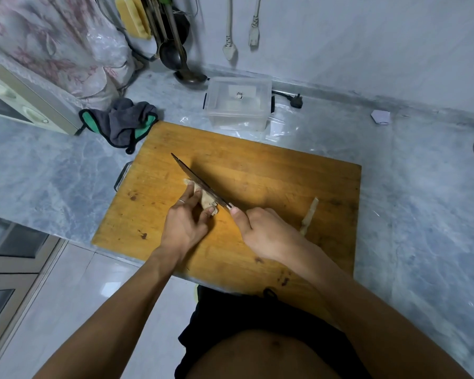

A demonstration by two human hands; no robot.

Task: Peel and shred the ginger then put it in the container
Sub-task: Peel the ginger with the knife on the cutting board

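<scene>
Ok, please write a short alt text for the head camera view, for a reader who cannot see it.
The left hand holds ginger on a wooden cutting board while the right hand cuts it with a knife. A clear plastic container stands behind the board.

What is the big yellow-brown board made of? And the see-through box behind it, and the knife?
The rectangular yellow-brown cutting board looks like wood: joined strips, grain lines and dark stains show. The clear lidded box seems to be plastic, cloudy and see-through, with dark clips at its sides. The long dark knife blade is probably metal, dull rather than shiny; the right hand hides its handle.
</scene>
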